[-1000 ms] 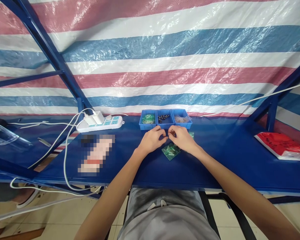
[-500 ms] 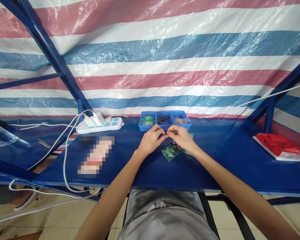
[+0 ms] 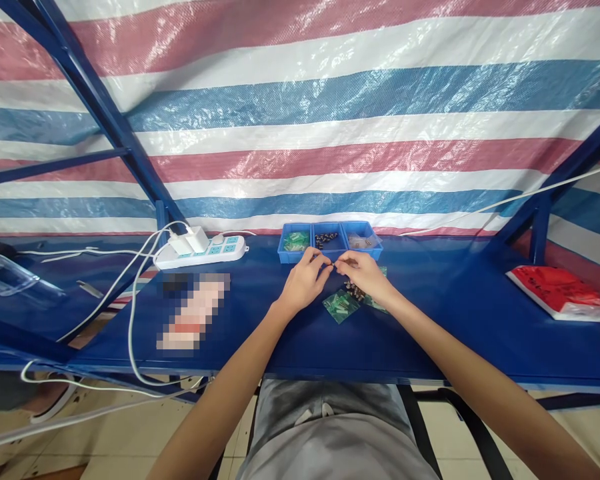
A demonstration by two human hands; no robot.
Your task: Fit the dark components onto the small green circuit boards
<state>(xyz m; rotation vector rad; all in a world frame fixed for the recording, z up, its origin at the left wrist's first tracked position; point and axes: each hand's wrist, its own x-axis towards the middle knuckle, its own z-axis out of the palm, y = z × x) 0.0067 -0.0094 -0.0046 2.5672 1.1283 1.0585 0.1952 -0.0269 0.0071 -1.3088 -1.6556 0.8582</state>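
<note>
My left hand (image 3: 304,279) and my right hand (image 3: 363,272) meet fingertip to fingertip above the blue table (image 3: 280,333), both pinched on a tiny dark part (image 3: 333,265) that I cannot make out. Under my right hand lies a small pile of green pieces (image 3: 341,305) with a few dark bits beside it. Just behind the hands stand three blue bins (image 3: 331,241), holding green pieces, dark pieces and clear-bagged pieces.
A white power strip (image 3: 203,250) with plugged chargers and trailing white cables sits at the back left. A blurred object (image 3: 193,312) lies left of my hands. A red and white bag (image 3: 560,292) rests at the far right. A striped tarp hangs behind.
Both hands have drawn together until the fingertips touch around the small part. The view has shifted slightly; nothing else has moved.
</note>
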